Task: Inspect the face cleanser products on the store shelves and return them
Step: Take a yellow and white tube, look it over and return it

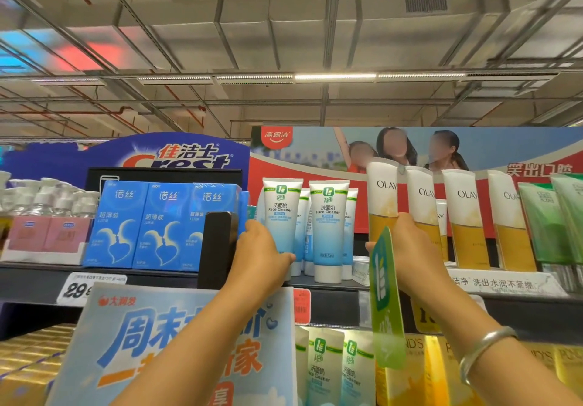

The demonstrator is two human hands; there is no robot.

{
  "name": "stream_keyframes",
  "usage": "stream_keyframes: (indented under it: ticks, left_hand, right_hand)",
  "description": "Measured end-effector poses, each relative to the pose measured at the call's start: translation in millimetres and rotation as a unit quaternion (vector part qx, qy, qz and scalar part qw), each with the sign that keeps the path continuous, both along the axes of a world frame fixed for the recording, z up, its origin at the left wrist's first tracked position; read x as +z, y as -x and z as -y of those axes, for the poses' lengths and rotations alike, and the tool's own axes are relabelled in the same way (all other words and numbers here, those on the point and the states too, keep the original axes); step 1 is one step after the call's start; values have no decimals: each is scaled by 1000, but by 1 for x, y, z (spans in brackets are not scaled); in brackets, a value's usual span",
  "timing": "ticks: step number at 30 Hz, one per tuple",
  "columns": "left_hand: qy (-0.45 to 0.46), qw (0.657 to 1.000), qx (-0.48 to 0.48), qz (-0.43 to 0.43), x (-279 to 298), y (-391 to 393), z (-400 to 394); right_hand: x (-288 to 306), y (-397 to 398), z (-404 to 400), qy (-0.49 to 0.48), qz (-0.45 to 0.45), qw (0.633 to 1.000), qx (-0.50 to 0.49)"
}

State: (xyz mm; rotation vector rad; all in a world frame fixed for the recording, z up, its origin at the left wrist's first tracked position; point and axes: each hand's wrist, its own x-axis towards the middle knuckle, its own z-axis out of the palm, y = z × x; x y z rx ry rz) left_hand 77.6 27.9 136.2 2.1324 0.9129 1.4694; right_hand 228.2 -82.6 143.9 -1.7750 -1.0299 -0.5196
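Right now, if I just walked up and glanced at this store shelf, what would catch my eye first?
Probably the two hands reaching up to the top shelf: the left hand grips a blue-and-white Face Cleaner tube, while the right hand holds the leftmost Olay tube in a row of white-and-gold tubes. Next, the big blue promotional sign fills the lower left, and a green hanging tag dangles beside the right wrist.

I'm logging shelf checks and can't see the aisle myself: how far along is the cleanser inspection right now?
Nothing shows as finished. In hand: the left hand grips the leftmost blue Face Cleaner tube standing on the top shelf; the right hand holds the leftmost Olay tube. Whether they are being taken or returned cannot be told. The other Olay tubes stand untouched.
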Motion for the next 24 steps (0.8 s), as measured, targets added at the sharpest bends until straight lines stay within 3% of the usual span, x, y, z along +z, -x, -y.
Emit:
stream_keyframes:
  ticks: [8, 14, 19, 24]
  left_hand:
    - [1, 1000, 4, -5, 1, 1, 5]
    - [-93, 995, 23, 24, 3, 7, 24]
    - [-84, 989, -57, 110, -2, 25, 54]
    - [-12, 966, -160, 202, -17, 49, 96]
  right_hand:
    - [1, -2, -1, -131, 40, 990, 40]
    - [2, 6, 24, -216, 58, 971, 86]
    - [-15, 14, 65, -244, 15, 962, 120]
    - [-62, 24, 112, -216, -53, 964, 147]
